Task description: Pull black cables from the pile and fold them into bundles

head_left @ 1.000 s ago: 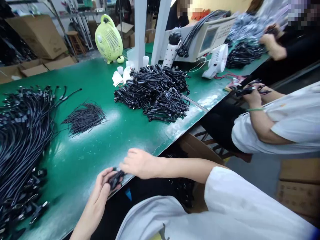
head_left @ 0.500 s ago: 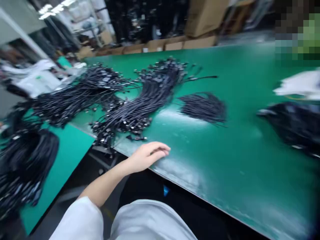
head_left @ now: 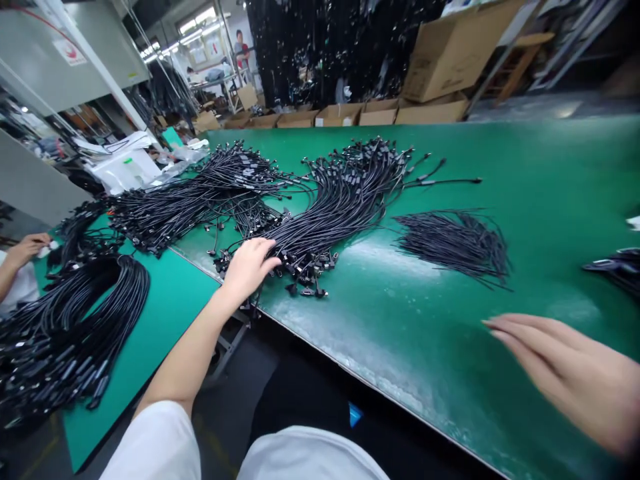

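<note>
My left hand lies over the near connector ends of a bundle of black cables, thumb apart from the fingers. Its fingertips touch or hover just above the cables; I cannot tell which. No cable is visibly gripped in it. To the right, my right hand is above the green table, slightly blurred. Its fingers and thumb come together at the tips, and nothing shows between them. Beyond it is a pile of short, thin black strips, perhaps cable ties.
Another cable bundle lies farther left, and looped cables cover a lower side table. A co-worker's hand is at the left edge. Cardboard boxes line the far side. A black item sits at the right edge.
My left hand has moved left and forward from the table's front edge onto the cable ends. My right hand has come into view from the right. The view has shifted left and sharpened.
</note>
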The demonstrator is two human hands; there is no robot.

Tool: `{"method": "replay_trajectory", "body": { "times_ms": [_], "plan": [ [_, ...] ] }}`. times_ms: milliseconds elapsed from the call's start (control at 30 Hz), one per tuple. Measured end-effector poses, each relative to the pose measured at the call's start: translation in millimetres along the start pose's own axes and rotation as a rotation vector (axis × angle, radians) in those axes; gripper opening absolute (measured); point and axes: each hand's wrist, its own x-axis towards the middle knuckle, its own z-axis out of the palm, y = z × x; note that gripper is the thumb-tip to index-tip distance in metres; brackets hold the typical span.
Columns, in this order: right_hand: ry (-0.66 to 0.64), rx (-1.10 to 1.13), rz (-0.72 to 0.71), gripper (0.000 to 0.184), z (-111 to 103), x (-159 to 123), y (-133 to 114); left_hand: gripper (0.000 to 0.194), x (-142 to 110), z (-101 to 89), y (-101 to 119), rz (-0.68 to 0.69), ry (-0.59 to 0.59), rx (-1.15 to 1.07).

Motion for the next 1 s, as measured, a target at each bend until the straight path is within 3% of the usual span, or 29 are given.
{"method": "replay_trajectory", "body": {
  "times_ms": [67,133,233,300,333,400,467,533,600,667,800,900,1000],
  "plan": [
    [-0.217,-0.127,-0.133,0.037,22.3,17.3,-10.8,0.025,-3.5,5.6,8.4,0.04,0.004,0.095],
    [-0.344,-0.234,-0.261,0.037,40.3,39.0,-29.5,0.02,-4.4,9.3,12.9,0.062,0.043,0.125],
    [-0.362,-0.267,-0.377,0.032,60.5,73.3,-68.7,0.022,-7.4,6.8,22.3,0.062,0.174,-0.003],
    [-0.342,-0.243,-0.386,0.031,73.9,94.8,-97.1,0.021,-15.1,-3.3,34.8,0.018,0.183,-0.205],
    [-0.325,-0.217,-0.386,0.035,81.4,105.0,-110.2,0.023,-21.4,-10.9,42.1,-0.015,0.13,-0.338],
    [-0.316,-0.168,-0.436,0.04,97.4,124.8,-130.2,0.029,-38.2,-29.6,54.6,-0.077,-0.088,-0.629],
    [-0.383,-0.156,-0.536,0.029,111.3,144.1,-138.4,0.037,-58.8,-48.8,58.2,-0.145,-0.317,-0.868],
    [-0.429,-0.177,-0.558,0.02,117.1,162.8,-134.9,0.042,-79.4,-63.0,49.8,-0.243,-0.4,-1.024],
    [-0.336,-0.179,-0.499,0.023,110.1,179.2,-127.4,0.042,-96.2,-69.3,33.4,-0.358,-0.351,-1.111],
    [-0.132,-0.122,-0.494,0.026,89.8,190.3,-126.9,0.035,-107.2,-68.8,17.4,-0.411,-0.261,-1.167],
    [0.196,-0.057,-0.614,0.04,33.0,200.4,-155.2,0.019,-115.7,-65.1,11.3,-0.25,0.045,-1.394],
    [0.188,-0.21,-0.499,0.043,1.5,216.9,-161.5,0.022,-120.2,-74.3,23.1,-0.083,0.166,-1.669],
    [0.118,-0.367,-0.213,0.037,-20.8,235.9,-130.0,0.021,-127.1,-91.6,26.0,0.047,0.211,-1.963]
  ]
}}
